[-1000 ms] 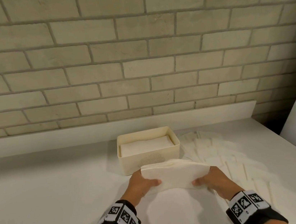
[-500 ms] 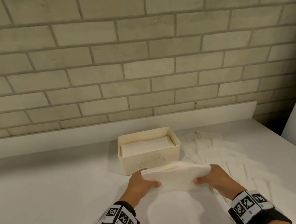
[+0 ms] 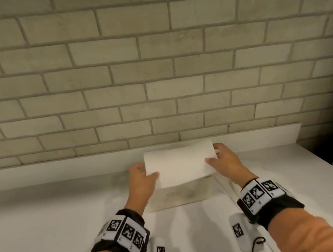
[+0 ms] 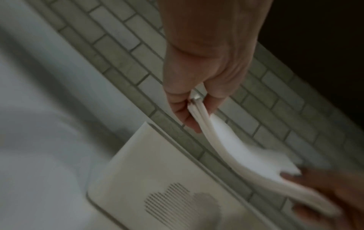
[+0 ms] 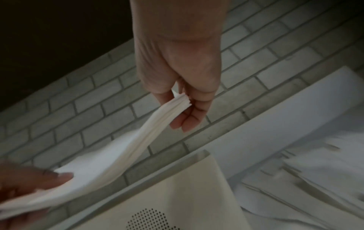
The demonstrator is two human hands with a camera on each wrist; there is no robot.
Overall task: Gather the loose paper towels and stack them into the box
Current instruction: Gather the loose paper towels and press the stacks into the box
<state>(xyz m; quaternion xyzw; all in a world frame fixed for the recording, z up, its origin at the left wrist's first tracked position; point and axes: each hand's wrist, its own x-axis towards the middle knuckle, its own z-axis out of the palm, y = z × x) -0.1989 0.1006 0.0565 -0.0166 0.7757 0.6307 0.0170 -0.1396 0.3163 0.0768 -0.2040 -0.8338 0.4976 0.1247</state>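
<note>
**Operator:** Report the change.

**Inspector:** The bundle of paper towels [image 3: 179, 164] was low, in front of the box [image 3: 181, 194]. It has been raised and carried forward, and it now hangs over the box opening and hides it in the head view. The bundle sags in the middle.

**Operator:** Hand state?

**Inspector:** The left hand [image 3: 141, 176] pinches the left end, thumb on top and fingers beneath. The right hand [image 3: 226, 160] pinches the right end the same way. The 2 hands hold 1 bundle.

**Operator:** Effect on the task?

**Inspector:** My judgement is that the transfer has reached the lowering step. Loose towels [image 5: 305, 179] lie on the counter [image 3: 46, 215] just right of the box, so further gathering is required.

**Operator:** Obstructions?

**Inspector:**
- The box's short walls are the likely obstruction. The bundle looks about as long as the box, so the pinching fingers may catch the rim.
- The ledge [image 3: 61, 167] and brick wall [image 3: 154, 74] stand behind the box, clear of the bundle.
- The box contents are hidden now.
</note>
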